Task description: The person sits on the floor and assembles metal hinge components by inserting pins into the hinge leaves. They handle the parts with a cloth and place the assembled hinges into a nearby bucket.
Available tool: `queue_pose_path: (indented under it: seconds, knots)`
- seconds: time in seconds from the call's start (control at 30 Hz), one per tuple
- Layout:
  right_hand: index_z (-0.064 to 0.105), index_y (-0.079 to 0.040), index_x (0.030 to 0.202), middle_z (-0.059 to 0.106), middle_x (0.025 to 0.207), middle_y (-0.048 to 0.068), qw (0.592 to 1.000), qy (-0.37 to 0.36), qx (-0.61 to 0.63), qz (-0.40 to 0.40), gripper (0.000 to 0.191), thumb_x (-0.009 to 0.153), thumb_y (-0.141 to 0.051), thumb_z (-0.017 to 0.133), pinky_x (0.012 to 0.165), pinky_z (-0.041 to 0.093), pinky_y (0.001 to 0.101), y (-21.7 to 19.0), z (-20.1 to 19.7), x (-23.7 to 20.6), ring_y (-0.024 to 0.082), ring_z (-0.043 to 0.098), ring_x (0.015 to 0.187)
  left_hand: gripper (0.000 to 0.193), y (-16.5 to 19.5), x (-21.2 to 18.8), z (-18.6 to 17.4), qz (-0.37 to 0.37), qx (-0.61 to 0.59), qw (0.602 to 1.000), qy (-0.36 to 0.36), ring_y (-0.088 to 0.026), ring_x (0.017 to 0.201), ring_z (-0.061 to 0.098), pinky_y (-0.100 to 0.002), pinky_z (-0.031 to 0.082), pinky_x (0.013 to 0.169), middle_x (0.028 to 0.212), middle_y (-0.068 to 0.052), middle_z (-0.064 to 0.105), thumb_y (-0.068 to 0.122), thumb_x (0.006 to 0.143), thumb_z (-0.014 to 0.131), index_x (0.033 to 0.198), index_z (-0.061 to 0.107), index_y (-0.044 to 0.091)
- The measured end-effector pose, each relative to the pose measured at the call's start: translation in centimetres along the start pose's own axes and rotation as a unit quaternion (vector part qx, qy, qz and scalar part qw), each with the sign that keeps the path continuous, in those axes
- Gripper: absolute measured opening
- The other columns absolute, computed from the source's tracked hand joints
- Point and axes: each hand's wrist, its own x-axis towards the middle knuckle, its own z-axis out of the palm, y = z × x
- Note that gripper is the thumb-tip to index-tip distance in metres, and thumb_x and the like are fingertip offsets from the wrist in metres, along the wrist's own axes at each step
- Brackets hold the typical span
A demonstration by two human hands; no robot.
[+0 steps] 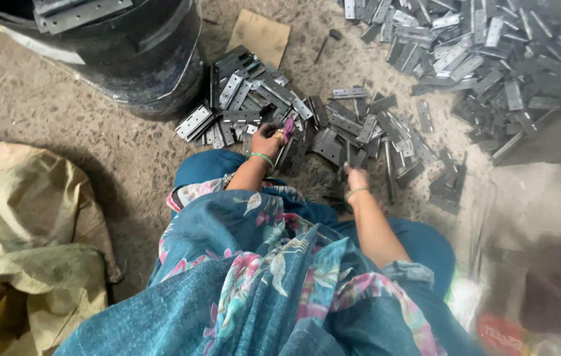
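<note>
I sit on the ground with a heap of grey metal hinges (333, 125) spread in front of my knees. My left hand (266, 140) reaches into the left part of the heap, fingers closed around a hinge together with a small pink thing (288, 126). A green bangle sits on that wrist. My right hand (357, 178) is lower and to the right, fingers curled down onto the hinges at the heap's near edge; its grip is hidden by the back of the hand.
A black drum (129, 53) with metal plates inside stands at the upper left. A bigger pile of hinges (491, 59) lies at the upper right. A yellowish sack (23, 244) lies at the left. A cardboard scrap (260, 36) lies on the concrete floor.
</note>
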Motion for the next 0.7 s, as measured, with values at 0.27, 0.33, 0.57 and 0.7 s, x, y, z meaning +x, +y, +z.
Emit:
queue_pose_path:
  seconds: [0.27, 0.33, 0.57, 0.7]
  knots:
    - [0.075, -0.003, 0.11, 0.071, 0.093, 0.004, 0.969, -0.099, 0.168, -0.154, 0.021, 0.088, -0.001, 0.077, 0.065, 0.047, 0.0295, -0.7, 0.6, -1.1, 0.015, 0.06, 0.075, 0.034, 1.1, -1.0, 0.2, -0.026, -0.014, 0.999, -0.036, -0.012, 0.092, 0.067, -0.026, 0.056, 0.082, 0.108, -0.005, 0.075, 0.008, 0.082, 0.081, 0.115, 0.073, 0.002]
    - [0.074, 0.0, 0.109, 0.071, 0.092, 0.003, 0.986, -0.032, 0.11, -0.122, 0.021, 0.089, -0.001, 0.078, 0.065, 0.046, 0.0301, -0.7, 0.8, -1.5, 0.014, 0.059, 0.075, 0.034, 1.3, -1.4, 0.3, -0.039, -0.017, 0.998, -0.047, -0.013, 0.092, 0.068, -0.027, 0.056, 0.081, 0.107, -0.005, 0.074, 0.008, 0.082, 0.081, 0.115, 0.073, 0.001]
    - [0.076, 0.002, 0.107, 0.075, 0.092, 0.005, 0.981, -0.019, -0.003, -0.194, 0.022, 0.095, -0.016, 0.074, 0.076, 0.049, 0.0311, 0.3, 1.6, -2.4, 0.015, 0.063, 0.079, 0.043, 1.7, -2.2, 0.5, -0.029, -0.041, 0.994, -0.097, -0.015, 0.096, 0.071, -0.028, 0.057, 0.084, 0.112, -0.008, 0.074, -0.001, 0.076, 0.075, 0.119, 0.071, -0.001]
    - [0.067, 0.006, 0.109, 0.07, 0.099, 0.006, 0.984, 0.091, -0.142, -0.057, 0.035, 0.09, -0.018, 0.085, 0.077, 0.048, 0.0339, 0.3, 1.5, -2.6, 0.017, 0.062, 0.087, 0.044, 2.1, -2.6, 1.0, -0.002, -0.035, 0.994, -0.099, -0.018, 0.097, 0.069, -0.031, 0.058, 0.086, 0.113, -0.011, 0.073, 0.002, 0.079, 0.083, 0.12, 0.069, -0.006]
